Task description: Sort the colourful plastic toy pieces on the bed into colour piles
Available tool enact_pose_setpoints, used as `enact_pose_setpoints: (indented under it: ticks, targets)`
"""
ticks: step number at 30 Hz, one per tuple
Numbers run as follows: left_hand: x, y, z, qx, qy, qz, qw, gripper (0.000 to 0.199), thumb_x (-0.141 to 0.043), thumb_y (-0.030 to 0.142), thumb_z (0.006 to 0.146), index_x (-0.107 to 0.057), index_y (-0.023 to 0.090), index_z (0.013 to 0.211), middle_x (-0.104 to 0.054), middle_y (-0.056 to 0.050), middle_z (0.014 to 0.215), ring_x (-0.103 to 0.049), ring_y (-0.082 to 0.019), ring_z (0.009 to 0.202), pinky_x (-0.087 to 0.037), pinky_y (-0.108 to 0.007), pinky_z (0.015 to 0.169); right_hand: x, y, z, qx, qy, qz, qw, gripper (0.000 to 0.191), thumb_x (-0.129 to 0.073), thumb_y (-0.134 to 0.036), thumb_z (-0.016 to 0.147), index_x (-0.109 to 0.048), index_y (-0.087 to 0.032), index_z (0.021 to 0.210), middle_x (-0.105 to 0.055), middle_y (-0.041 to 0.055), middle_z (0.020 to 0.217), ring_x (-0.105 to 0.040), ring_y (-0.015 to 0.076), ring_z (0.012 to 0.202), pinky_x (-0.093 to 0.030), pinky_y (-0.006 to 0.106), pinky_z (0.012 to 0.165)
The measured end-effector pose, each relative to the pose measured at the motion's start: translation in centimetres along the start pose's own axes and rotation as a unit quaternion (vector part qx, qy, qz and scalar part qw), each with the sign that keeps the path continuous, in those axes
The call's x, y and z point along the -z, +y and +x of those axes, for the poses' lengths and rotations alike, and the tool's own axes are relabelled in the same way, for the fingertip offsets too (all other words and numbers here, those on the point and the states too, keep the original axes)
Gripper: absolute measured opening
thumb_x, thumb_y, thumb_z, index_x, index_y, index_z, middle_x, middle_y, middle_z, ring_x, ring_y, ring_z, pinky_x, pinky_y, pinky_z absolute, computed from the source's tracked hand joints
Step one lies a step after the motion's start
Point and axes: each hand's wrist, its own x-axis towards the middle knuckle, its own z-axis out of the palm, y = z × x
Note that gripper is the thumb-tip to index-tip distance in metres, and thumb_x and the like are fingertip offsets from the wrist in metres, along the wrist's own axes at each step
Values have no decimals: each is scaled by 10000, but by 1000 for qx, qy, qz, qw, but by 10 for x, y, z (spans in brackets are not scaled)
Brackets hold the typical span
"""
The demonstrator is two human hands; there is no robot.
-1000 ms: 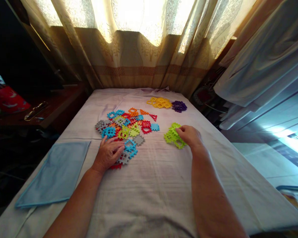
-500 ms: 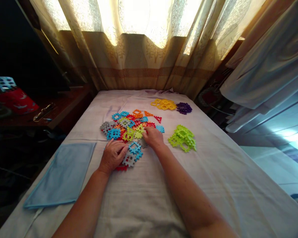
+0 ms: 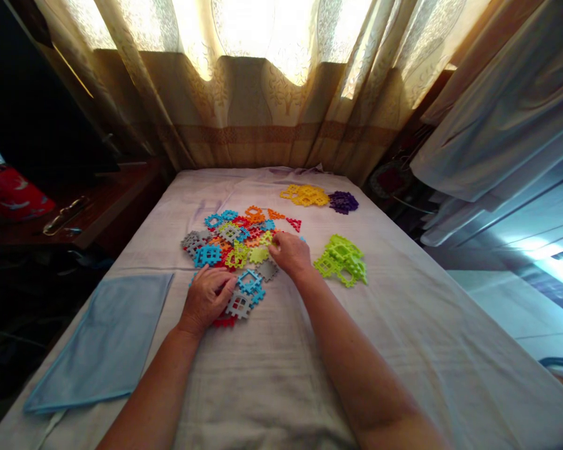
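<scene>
My right hand [image 3: 291, 254] is closed in a pinch at the right side of a mixed pile of plastic interlocking pieces. Its fingertips meet the edge of a lime-green interlocking piece [image 3: 258, 255]; the fingers' undersides are hidden. My left hand [image 3: 209, 300] lies at the near left of the pile, fingers loosely bent and thumb apart, over pieces it partly covers. Beside its thumb are a blue frame piece [image 3: 249, 281], a grey window piece [image 3: 239, 305] and a red piece [image 3: 224, 321]. A round grey piece [image 3: 268, 270] lies between the hands.
Sorted heaps lie to the right: lime-green pieces [image 3: 341, 261], yellow pieces [image 3: 306, 195] and dark purple pieces [image 3: 343, 202]. A folded blue cloth [image 3: 104, 340] covers the left of the sheeted surface [image 3: 403, 331]. Curtains [image 3: 263, 119] hang behind.
The view has shifted slightly, moving the scene left. My right hand and the lime-green piece have come a little nearer to me. My left hand stays about where it was.
</scene>
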Motion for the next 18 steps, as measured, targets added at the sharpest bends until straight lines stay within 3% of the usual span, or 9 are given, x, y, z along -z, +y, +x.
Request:
enact_pose_setpoints:
  ticks: [5,9,13,18]
  targets:
    - [2,2,1,-1,-2,5,1000,347,-458,452,928,-729,253,842,-773,-36,942,-691,-224,957,-373,-467,1092,26,64,-10,-108,49,10,993,250,-544,-353,902,-709,-230,1046,-731,68,1085,-654,221,1015,-471,309,836]
    - [2,2,1,0,0,0,1000,343,-464,459,924,-729,255,850,-774,-38,945,-690,-233,970,-386,-472,1079,33,105,-14,-193,58,7,979,256,-564,-351,884,-727,-233,1042,-738,72,1066,-663,226,997,-469,306,803]
    - [2,2,1,-1,0,1,1000,340,-461,448,924,-733,256,857,-776,-36,937,-692,-234,961,-399,-472,1067,29,118,-16,-206,75,5,976,260,-578,-355,874,-736,-249,1051,-736,67,1062,-650,226,1009,-466,306,809]
    - [2,2,1,-4,2,-1,1000,344,-457,446,926,-730,251,851,-775,-38,934,-694,-238,958,-409,-468,1056,25,118,-15,-185,76,-16,980,275,-566,-331,884,-738,-228,1072,-711,93,1129,-606,247,1070,-446,330,867]
